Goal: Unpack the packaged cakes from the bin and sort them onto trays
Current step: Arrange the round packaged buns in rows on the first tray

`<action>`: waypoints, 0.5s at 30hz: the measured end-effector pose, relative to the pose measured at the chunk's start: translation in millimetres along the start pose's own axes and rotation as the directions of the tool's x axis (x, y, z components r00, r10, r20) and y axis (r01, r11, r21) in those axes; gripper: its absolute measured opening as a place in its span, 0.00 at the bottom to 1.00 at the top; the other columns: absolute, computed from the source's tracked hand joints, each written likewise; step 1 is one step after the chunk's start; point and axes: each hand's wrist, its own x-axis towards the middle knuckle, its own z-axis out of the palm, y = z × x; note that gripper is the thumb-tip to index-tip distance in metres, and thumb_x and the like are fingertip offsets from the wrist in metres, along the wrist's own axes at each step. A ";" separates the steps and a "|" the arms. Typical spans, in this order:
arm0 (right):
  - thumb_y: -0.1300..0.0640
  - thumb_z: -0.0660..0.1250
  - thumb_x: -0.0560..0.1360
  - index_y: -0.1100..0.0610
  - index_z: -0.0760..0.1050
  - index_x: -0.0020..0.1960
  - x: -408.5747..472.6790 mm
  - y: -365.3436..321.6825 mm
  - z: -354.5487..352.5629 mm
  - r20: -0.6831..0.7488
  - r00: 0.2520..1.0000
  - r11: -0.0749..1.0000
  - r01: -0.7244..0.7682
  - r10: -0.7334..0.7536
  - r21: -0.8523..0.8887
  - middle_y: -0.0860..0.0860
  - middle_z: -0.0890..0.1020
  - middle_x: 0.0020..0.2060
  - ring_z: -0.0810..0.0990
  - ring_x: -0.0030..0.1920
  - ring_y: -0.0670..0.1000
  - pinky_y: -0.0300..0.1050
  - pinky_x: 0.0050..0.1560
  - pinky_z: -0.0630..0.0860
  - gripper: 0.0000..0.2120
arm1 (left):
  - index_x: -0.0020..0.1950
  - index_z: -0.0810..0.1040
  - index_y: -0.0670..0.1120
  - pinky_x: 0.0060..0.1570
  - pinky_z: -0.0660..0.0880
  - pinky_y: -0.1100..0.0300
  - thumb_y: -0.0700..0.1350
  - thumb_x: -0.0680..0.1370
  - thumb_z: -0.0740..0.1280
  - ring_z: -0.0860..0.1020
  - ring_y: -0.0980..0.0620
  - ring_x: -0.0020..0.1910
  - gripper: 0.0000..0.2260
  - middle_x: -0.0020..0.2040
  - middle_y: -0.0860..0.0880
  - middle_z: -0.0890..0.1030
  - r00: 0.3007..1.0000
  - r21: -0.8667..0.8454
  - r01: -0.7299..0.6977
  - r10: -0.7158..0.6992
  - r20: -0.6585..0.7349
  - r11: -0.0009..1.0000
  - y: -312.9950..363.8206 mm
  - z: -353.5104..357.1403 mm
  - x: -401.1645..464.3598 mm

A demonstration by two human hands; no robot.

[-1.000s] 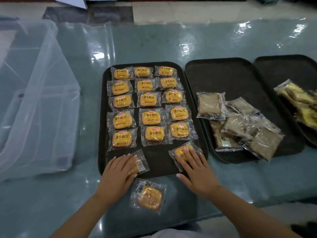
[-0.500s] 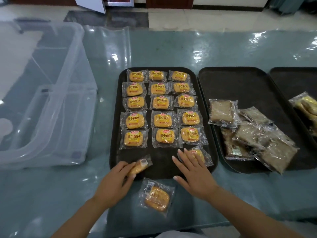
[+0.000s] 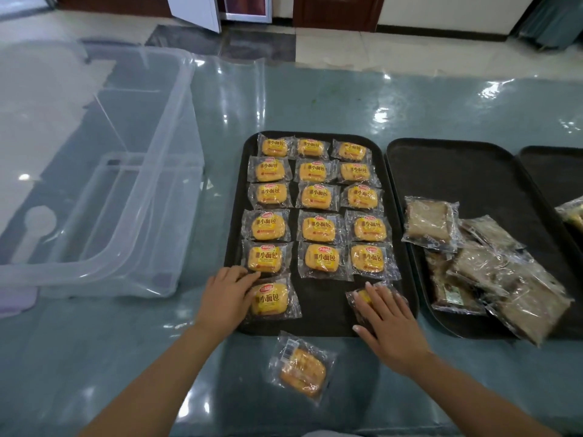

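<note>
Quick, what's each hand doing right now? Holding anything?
Left hand: fingers laid on the left edge of a yellow cake packet on the tray; grip cannot be told.
Right hand: open, straight fingers pressing flat on another yellow packet.
</note>
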 end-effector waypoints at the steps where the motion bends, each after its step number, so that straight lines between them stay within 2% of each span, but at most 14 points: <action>1: 0.36 0.42 0.81 0.49 0.60 0.75 -2.3 2.5 0.5 0.011 1.000 1.000 -0.019 0.019 0.009 0.54 0.66 0.73 0.57 0.74 0.56 0.56 0.68 0.55 0.29 | 0.58 0.81 0.49 0.49 0.74 0.51 0.44 0.69 0.76 0.77 0.46 0.52 0.18 0.53 0.48 0.80 0.998 0.046 -0.039 0.041 -0.045 0.998 3.5 2.7 -2.9; 3: 0.36 0.42 0.81 0.49 0.59 0.76 -5.3 4.4 0.1 0.026 0.998 0.998 -0.058 0.057 0.020 0.54 0.66 0.73 0.57 0.74 0.56 0.55 0.68 0.53 0.29 | 0.53 0.83 0.48 0.45 0.76 0.52 0.42 0.63 0.79 0.79 0.45 0.49 0.19 0.51 0.47 0.82 0.979 0.108 -0.143 0.157 -0.131 0.984 9.8 8.9 -9.5; 4: 0.36 0.42 0.81 0.50 0.59 0.75 -5.8 3.9 -0.6 0.031 0.997 0.997 -0.071 0.071 0.021 0.54 0.66 0.73 0.57 0.74 0.56 0.54 0.69 0.51 0.29 | 0.53 0.83 0.48 0.44 0.77 0.52 0.42 0.63 0.79 0.79 0.46 0.49 0.19 0.51 0.48 0.82 0.969 0.129 -0.191 0.208 -0.135 0.973 12.5 12.5 -13.3; 6: 0.36 0.42 0.81 0.50 0.60 0.75 -5.6 1.7 -2.5 0.048 0.995 0.996 -0.089 0.088 0.018 0.54 0.66 0.73 0.59 0.73 0.57 0.53 0.70 0.50 0.30 | 0.55 0.82 0.49 0.46 0.77 0.52 0.43 0.67 0.77 0.79 0.47 0.51 0.17 0.53 0.49 0.82 0.957 0.149 -0.244 0.263 -0.122 0.958 14.6 18.6 -18.9; 8: 0.36 0.42 0.81 0.50 0.62 0.74 -4.4 -0.7 -3.6 0.060 0.993 0.994 -0.106 0.105 0.016 0.55 0.68 0.72 0.63 0.72 0.59 0.54 0.69 0.53 0.30 | 0.58 0.81 0.49 0.48 0.77 0.52 0.44 0.70 0.75 0.79 0.48 0.52 0.17 0.54 0.50 0.82 0.957 0.152 -0.243 0.263 -0.124 0.958 12.6 22.8 -20.9; 10: 0.36 0.41 0.81 0.50 0.64 0.73 -3.9 -2.2 -4.7 0.058 0.992 0.994 -0.111 0.109 0.023 0.56 0.69 0.71 0.66 0.71 0.60 0.55 0.68 0.54 0.30 | 0.59 0.80 0.49 0.51 0.76 0.51 0.46 0.73 0.71 0.78 0.48 0.54 0.15 0.56 0.50 0.81 0.959 0.147 -0.240 0.258 -0.122 0.960 12.8 22.8 -22.5; 12: 0.36 0.41 0.80 0.51 0.65 0.73 -4.1 -3.6 -6.2 0.041 0.995 0.996 -0.089 0.088 0.023 0.56 0.68 0.71 0.63 0.72 0.60 0.58 0.68 0.54 0.31 | 0.61 0.78 0.50 0.57 0.72 0.52 0.50 0.77 0.60 0.76 0.49 0.58 0.16 0.59 0.51 0.80 0.957 0.083 -0.265 0.273 -0.099 0.961 18.5 18.3 -25.4; 15: 0.36 0.41 0.80 0.52 0.64 0.74 -6.0 -8.0 -8.0 0.004 1.000 0.999 -0.025 0.025 0.042 0.56 0.65 0.72 0.56 0.74 0.58 0.60 0.68 0.55 0.31 | 0.62 0.78 0.52 0.65 0.66 0.54 0.55 0.77 0.58 0.72 0.51 0.64 0.18 0.63 0.52 0.77 0.925 -0.033 -0.381 0.380 -0.028 0.924 30.9 16.9 -35.3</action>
